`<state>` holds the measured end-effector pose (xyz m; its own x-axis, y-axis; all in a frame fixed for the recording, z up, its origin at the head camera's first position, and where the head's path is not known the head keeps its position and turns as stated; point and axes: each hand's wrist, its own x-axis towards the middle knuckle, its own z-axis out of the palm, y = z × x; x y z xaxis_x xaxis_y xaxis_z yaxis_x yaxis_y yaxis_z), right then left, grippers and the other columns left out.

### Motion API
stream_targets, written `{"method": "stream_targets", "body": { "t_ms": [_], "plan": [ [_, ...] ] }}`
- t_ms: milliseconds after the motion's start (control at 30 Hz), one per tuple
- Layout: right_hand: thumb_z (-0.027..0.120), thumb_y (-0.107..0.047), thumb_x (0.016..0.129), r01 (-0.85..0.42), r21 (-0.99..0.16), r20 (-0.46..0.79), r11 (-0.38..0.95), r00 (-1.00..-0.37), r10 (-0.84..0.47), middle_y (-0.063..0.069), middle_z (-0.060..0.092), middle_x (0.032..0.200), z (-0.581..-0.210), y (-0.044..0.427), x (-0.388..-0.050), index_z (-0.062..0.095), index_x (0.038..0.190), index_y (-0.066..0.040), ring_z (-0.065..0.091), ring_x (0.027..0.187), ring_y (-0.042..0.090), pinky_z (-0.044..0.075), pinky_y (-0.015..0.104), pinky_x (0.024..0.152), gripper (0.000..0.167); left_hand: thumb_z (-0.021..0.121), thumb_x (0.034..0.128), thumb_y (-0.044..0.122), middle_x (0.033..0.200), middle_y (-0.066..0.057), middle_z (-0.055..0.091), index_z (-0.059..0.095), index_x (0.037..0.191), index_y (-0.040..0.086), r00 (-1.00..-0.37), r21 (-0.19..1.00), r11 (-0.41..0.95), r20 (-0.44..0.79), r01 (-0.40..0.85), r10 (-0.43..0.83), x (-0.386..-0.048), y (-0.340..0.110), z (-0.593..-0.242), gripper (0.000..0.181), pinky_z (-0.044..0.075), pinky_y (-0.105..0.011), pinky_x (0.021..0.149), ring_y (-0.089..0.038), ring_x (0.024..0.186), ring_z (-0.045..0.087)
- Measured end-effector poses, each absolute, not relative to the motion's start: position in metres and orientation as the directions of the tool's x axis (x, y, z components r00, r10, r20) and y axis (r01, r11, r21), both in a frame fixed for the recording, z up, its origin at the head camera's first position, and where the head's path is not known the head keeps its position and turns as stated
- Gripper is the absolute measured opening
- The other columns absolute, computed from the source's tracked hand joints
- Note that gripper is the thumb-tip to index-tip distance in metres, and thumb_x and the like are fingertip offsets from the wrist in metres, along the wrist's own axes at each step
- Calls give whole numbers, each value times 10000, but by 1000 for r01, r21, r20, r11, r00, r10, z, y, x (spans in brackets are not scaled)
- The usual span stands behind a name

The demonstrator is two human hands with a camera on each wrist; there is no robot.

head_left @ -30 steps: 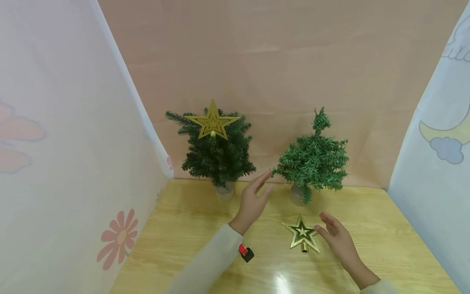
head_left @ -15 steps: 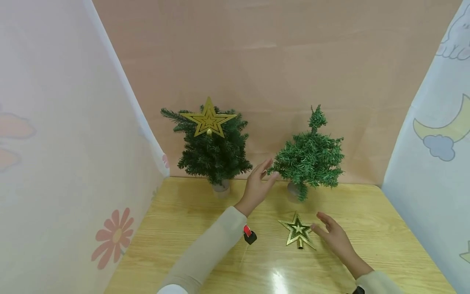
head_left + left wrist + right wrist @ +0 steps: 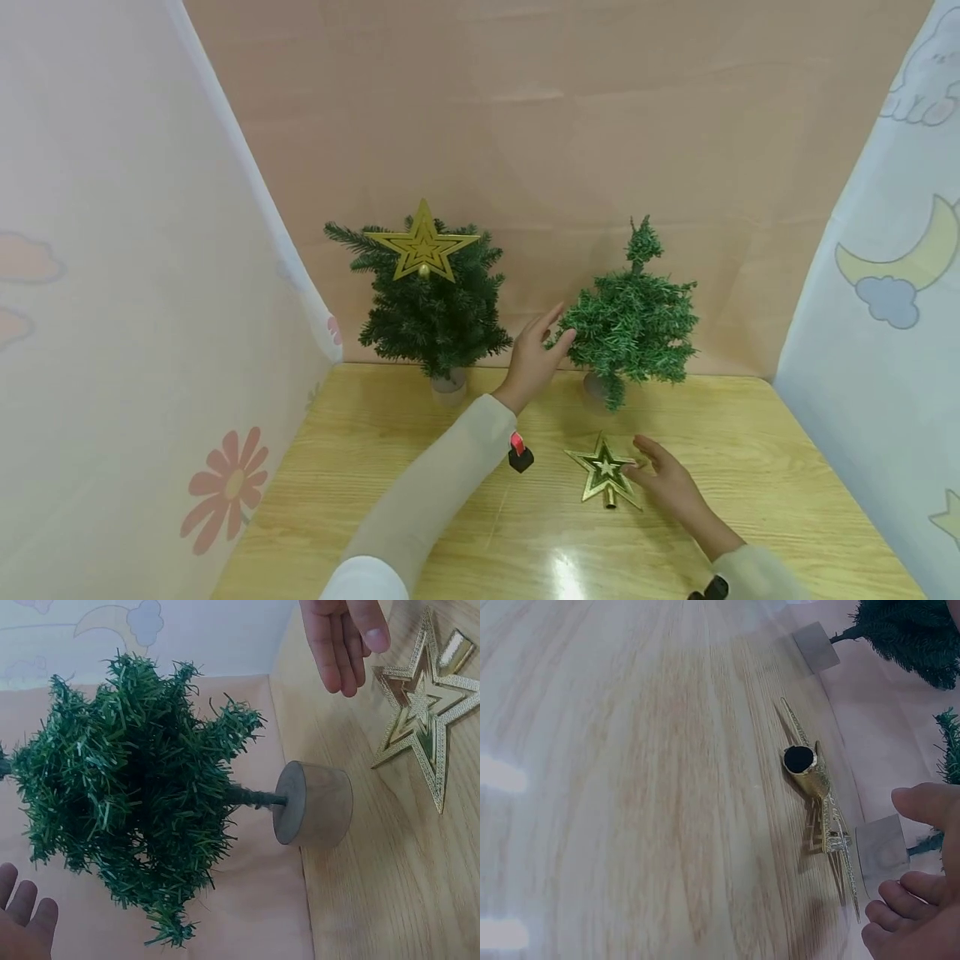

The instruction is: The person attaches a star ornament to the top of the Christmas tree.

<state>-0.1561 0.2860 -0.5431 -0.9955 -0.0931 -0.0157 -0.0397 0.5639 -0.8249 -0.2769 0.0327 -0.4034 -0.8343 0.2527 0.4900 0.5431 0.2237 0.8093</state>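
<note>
My left hand (image 3: 534,360) reaches up to the left side of a small light-green artificial Christmas tree (image 3: 633,321). Its fingers are extended near the branch tips; whether they touch is unclear. In the left wrist view the fingertips of my left hand (image 3: 26,919) stand apart from the branches. A gold star topper (image 3: 604,468) with a hollow stem lies on the table in front of this tree. Close to the star's right side is my right hand (image 3: 671,485), fingers loosely extended and thumb near a point. The right wrist view shows nothing in my right hand (image 3: 919,900).
A darker Christmas tree (image 3: 442,308) stands at the back left, bearing another gold star (image 3: 423,243). Both trees rest on round bases near the table's back edge. Behind is a pinkish backdrop (image 3: 555,150). Patterned cloths (image 3: 135,275) flank the wooden table (image 3: 420,437).
My left hand has risen and moved right toward the light-green tree. My right hand has come slightly closer to the star on the table. The head view has shifted a little.
</note>
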Motion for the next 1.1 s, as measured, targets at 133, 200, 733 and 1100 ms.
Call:
{"method": "stream_targets", "body": {
  "t_ms": [133, 200, 733, 1100],
  "plan": [
    [644, -341, 955, -54, -818, -5, 573, -995, -100, 255, 343, 1501, -546, 284, -160, 279, 1507, 20, 262, 1364, 508, 268, 658, 1044, 754, 557, 990, 392, 1461, 121, 434, 387, 1480, 360, -844, 814, 237, 478, 530, 245, -282, 33, -407, 520, 395, -302, 1048, -45, 1328, 395],
    [647, -340, 953, -59, -814, -1, 578, -995, -102, 253, 348, 1499, -547, 284, -162, 283, 1504, 25, 274, 1357, 511, 271, 660, 1041, 755, 562, 988, 390, 1457, 133, 433, 395, 1474, 365, -848, 819, 239, 470, 522, 245, -285, 33, -409, 515, 402, -327, 1047, -69, 1332, 403],
    [697, -353, 914, -56, -764, -48, 642, -989, -143, 245, 423, 1448, -548, 278, -162, 335, 1483, 28, 356, 1322, 484, 333, 659, 993, 774, 532, 1010, 355, 1476, 38, 428, 391, 1505, 225, -852, 838, 221, 426, 499, 305, -295, 44, -418, 531, 401, -415, 1050, -209, 1336, 439],
    [752, -330, 867, -180, -659, -15, 730, -968, -252, 259, 470, 1379, -550, 282, -157, 365, 1455, 64, 455, 1245, 464, 399, 610, 964, 807, 533, 1017, 308, 1434, 91, 487, 423, 1485, 248, -854, 832, 233, 439, 503, 278, -294, 48, -422, 484, 438, -376, 1017, -114, 1301, 470]
  ]
}}
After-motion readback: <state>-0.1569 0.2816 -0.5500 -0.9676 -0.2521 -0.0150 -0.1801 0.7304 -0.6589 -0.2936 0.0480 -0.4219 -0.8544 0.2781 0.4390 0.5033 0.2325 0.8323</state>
